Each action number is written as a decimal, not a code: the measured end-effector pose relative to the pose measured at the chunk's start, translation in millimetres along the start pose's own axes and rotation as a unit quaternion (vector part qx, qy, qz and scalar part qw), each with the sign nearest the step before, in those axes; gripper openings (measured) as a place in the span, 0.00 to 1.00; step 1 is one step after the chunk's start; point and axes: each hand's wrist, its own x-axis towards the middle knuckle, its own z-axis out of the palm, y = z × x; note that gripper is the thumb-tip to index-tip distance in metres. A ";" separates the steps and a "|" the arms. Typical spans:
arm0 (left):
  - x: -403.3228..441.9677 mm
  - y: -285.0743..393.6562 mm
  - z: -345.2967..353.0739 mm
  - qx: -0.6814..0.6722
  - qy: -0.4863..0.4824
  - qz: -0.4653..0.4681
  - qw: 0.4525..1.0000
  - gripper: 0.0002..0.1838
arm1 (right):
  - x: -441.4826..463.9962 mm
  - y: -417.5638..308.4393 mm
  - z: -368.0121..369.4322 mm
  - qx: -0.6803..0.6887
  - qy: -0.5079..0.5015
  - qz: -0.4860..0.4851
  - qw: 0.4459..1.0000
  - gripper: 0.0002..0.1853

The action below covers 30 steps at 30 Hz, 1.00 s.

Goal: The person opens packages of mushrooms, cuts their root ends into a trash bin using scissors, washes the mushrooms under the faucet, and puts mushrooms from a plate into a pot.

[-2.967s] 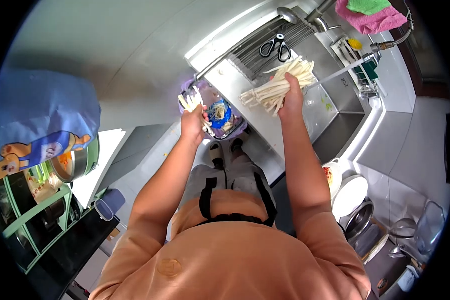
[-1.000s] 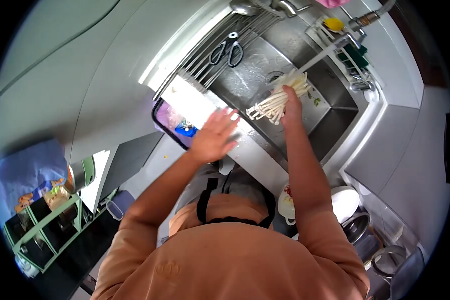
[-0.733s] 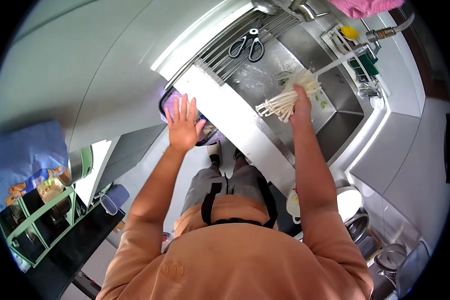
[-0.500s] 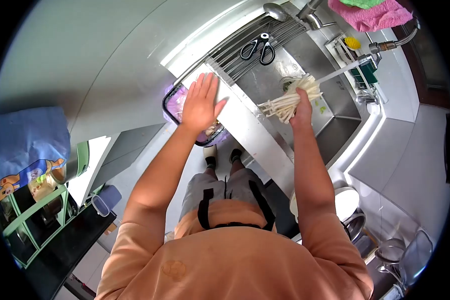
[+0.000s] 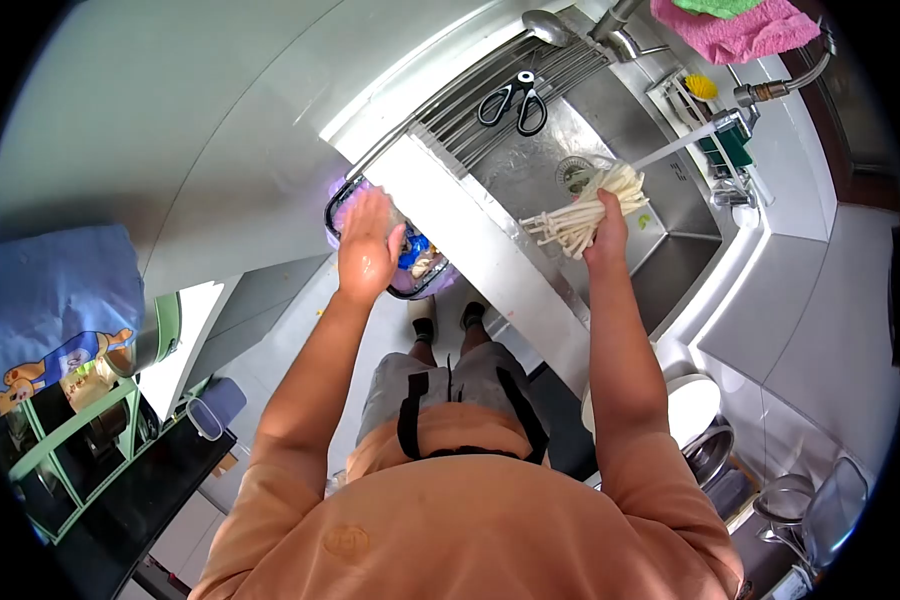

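Note:
My right hand [image 5: 610,232] is closed around a bunch of enoki mushrooms [image 5: 578,222] over the steel sink [image 5: 660,275]. The pale stems fan out to the left of the fist. What looks like a stream of water [image 5: 670,147] reaches the bunch from the tap at the right. My left hand [image 5: 368,248] is held over a black-rimmed bin [image 5: 331,216] with a purple liner, its fingers stretched out and the back of the hand wet. Some blue and pale scraps show in the bin beside the thumb. Nothing is seen in the left hand.
Black-handled scissors [image 5: 513,103] lie on the metal roll-up rack [image 5: 460,100] across the sink's far side, near a ladle [image 5: 547,27]. A white counter strip [image 5: 470,215] separates bin and sink. A caddy with a yellow brush [image 5: 701,87] stands right of the sink.
My left hand has moved from the white counter edge down and left to over the bin, uncovering part of its contents. My right hand still holds the enoki mushrooms, shifted only slightly.

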 end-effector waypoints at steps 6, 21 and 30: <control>24.3 -7.3 12.8 -0.114 0.100 -0.061 0.987 0.04 | 2.9 -2.4 5.1 -0.031 0.004 -0.010 0.999 0.24; 168.1 183.0 92.2 -0.495 -0.242 -0.189 0.813 0.24 | 12.4 -34.9 0.6 0.068 -0.021 0.006 0.997 0.15; 191.4 250.9 142.7 -0.688 -0.275 -0.388 0.548 0.33 | 38.4 -41.1 20.2 -0.071 0.036 -0.198 0.977 0.25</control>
